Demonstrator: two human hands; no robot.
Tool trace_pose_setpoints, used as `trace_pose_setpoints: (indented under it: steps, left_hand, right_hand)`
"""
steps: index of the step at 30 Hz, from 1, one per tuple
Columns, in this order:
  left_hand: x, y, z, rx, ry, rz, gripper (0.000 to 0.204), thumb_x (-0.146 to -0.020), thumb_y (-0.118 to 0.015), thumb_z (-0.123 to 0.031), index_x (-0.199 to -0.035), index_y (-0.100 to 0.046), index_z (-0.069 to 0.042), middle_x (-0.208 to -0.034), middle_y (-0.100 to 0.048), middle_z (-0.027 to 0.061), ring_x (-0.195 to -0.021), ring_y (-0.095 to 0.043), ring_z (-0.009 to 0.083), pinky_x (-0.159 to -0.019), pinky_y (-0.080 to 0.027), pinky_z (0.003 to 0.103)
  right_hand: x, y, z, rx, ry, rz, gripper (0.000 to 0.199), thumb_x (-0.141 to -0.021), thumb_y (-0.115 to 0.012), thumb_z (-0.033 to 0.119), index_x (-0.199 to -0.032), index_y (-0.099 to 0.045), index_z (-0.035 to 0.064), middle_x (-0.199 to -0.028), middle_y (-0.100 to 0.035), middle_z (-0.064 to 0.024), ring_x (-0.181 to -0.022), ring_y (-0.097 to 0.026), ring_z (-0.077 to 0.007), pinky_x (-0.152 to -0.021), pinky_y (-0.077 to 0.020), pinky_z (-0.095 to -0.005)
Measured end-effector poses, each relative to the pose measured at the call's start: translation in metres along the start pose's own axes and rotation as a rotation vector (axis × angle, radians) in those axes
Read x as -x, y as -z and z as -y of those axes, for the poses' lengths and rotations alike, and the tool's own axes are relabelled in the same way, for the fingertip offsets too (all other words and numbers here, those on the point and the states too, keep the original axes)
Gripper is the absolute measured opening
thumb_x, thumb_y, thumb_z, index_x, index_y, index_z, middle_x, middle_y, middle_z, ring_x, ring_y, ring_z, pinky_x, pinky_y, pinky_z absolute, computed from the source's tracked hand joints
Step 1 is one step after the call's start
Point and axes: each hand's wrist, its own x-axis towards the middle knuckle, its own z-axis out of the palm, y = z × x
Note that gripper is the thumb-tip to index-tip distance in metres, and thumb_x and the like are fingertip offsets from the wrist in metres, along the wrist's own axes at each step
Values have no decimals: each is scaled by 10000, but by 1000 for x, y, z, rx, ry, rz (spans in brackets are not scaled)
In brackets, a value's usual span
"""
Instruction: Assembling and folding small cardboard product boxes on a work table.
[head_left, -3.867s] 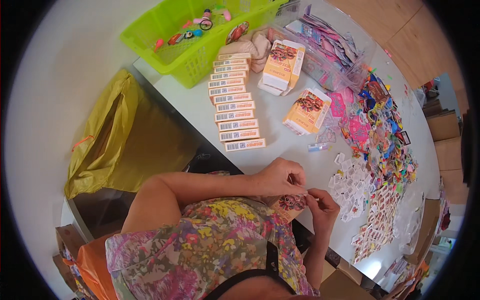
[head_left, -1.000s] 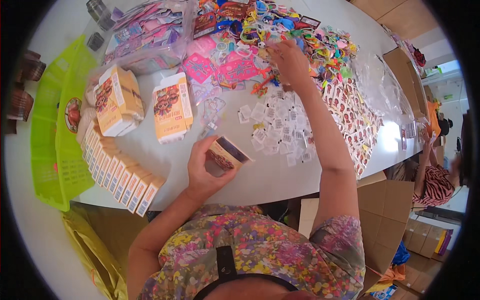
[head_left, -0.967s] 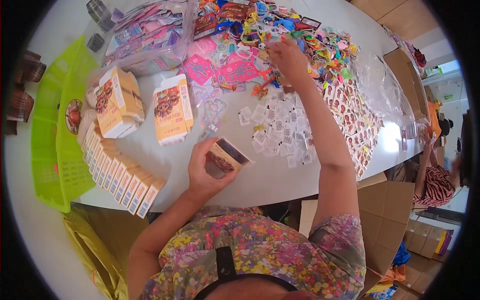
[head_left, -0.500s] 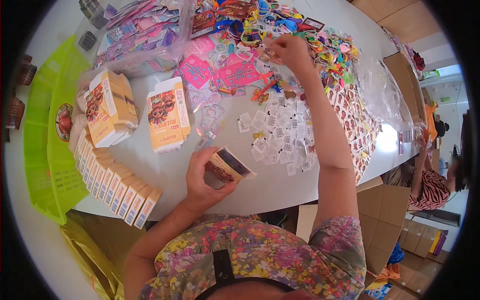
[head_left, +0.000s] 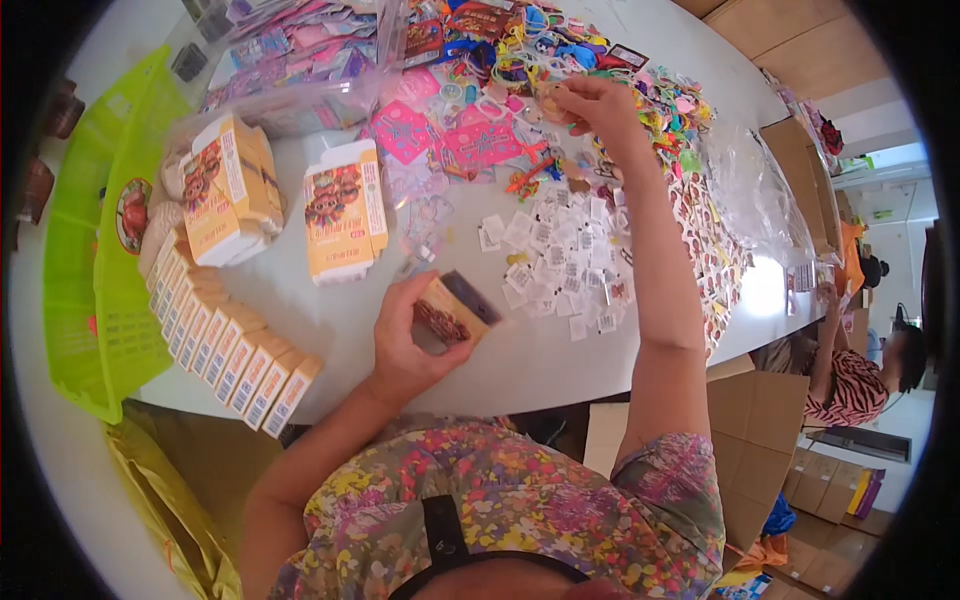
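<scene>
My left hand (head_left: 408, 335) is wrapped round a small printed carton (head_left: 457, 312), tilted, with its dark open end turned away from me. Farther off, my right hand (head_left: 603, 112) reaches over a pile of small colourful toys (head_left: 640, 125). Its fingers are pinched together at a small pale item, too unclear to name. Pink printed cards (head_left: 480, 143) lie left of that hand. Nearer to me, between the hands, are many small white sachets (head_left: 565, 255). Sheets of small brown-and-red figure stickers (head_left: 700, 240) spread beneath and beside my right forearm.
Flat orange-and-white cartons (head_left: 345, 215) and a banded stack (head_left: 232, 195) lie on the left. A row of filled-out cartons (head_left: 230, 350) curves along the table edge by a green basket (head_left: 110, 300). A clear bin (head_left: 300, 105) stands behind. Another person (head_left: 850, 370) sits at far right.
My right hand has shifted slightly right over the toys, its fingers now drawn in at a small pale item. The carton stays in my left hand, tilted a little differently. The whole view has shifted slightly.
</scene>
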Motion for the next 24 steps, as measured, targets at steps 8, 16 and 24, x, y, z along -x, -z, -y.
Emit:
trace_pose_setpoints:
  steps: [8, 16, 24]
  left_hand:
    - [-7, -8, 4, 52, 51, -131, 773, -634, -874, -147, -1267, -453, -14, -1090, -568, 110, -970, -595, 206, -833, -509, 328]
    - [-9, -7, -9, 14, -51, -184, 680, -586, -858, -149, -1167, -521, -43, -1047, -575, 138, -966, -587, 319, -842, -491, 387]
    - [-6, -3, -6, -188, -206, -238, 719, -617, -879, -152, -1199, -479, -18, -1066, -555, 113, -944, -607, 211, -804, -525, 319]
  right_hand:
    - [133, -21, 96, -497, -33, 458, 255, -887, -666, 161, -1078, -664, -7, -816, -701, -92, -610, -668, -120, -509, -527, -218]
    - [182, -52, 96, -267, -8, 197, 225, -843, -724, 68, -1027, -657, -42, -862, -710, -87, -765, -693, -123, -657, -564, -230]
    - [205, -60, 104, -172, 37, 189, 192, -835, -727, 52, -983, -636, -29, -876, -708, -91, -773, -684, -117, -666, -553, -236]
